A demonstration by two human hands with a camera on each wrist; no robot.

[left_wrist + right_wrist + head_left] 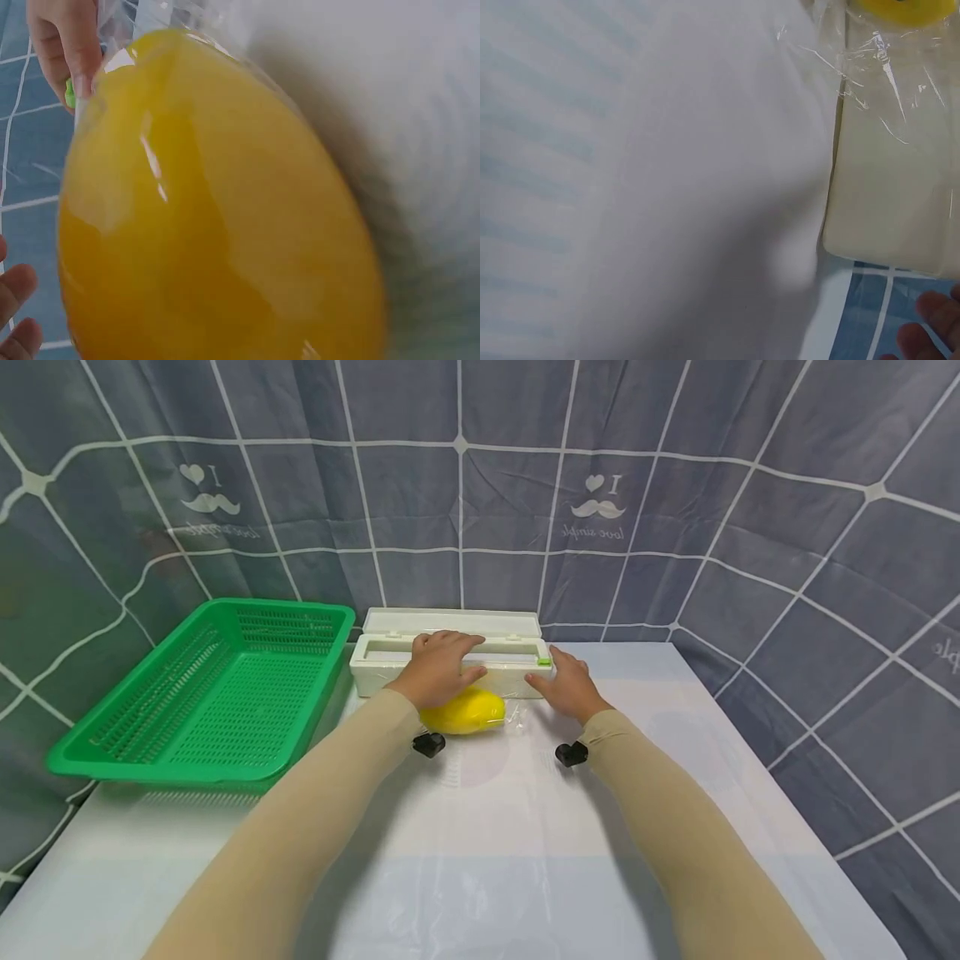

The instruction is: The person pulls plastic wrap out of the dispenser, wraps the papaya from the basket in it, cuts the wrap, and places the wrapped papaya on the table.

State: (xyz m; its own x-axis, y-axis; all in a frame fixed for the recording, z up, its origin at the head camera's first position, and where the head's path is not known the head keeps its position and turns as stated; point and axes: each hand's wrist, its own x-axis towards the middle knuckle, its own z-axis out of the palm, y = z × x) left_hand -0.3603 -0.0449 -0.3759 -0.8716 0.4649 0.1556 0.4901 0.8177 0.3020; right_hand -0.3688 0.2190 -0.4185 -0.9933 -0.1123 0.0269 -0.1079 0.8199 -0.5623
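A yellow, egg-shaped fruit-like object point(468, 712) lies under clear film in front of a white cling film dispenser point(517, 681), whose lid stands raised. My left hand point(438, 668) reaches over the object and the dispenser, its thumb and fingers spread. In the left wrist view the wrapped yellow object point(217, 202) fills most of the picture, with left fingertips at the edge. At the dispenser's right end is my right hand point(568, 685), near a green slider point(544, 662). Right fingertips point(937, 319) show beyond the box end; the thumb overlaps its front.
On the left of the white-covered table point(480, 893) stands a green slotted plastic basket point(307, 760). A grey curtain with white lines point(510, 502) hangs behind and beside the table. Loose film point(885, 82) wrinkles over the dispenser's front.
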